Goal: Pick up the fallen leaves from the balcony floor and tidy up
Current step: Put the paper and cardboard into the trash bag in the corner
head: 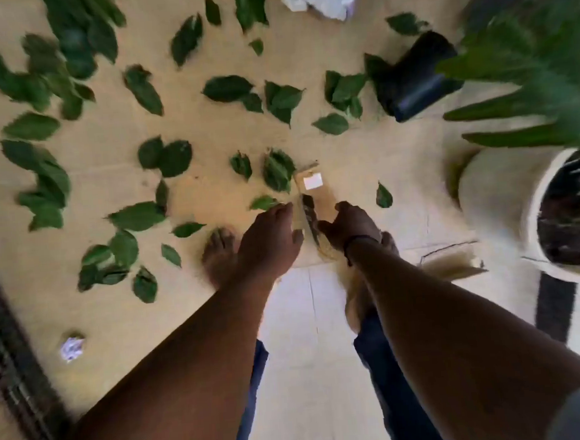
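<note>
While leaves (pixel 228 88) litter the floor (pixel 211 197), left hand (pixel 269 245) and right hand (pixel 349 227) grip a paper bag (pixel 315 190)

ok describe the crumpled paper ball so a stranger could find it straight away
Start at the dark grating along the left edge of the tan balcony floor. Just right of it lies the small crumpled white paper ball. Unlike the flat green leaves beyond it, it is white, wadded and alone.
</note>
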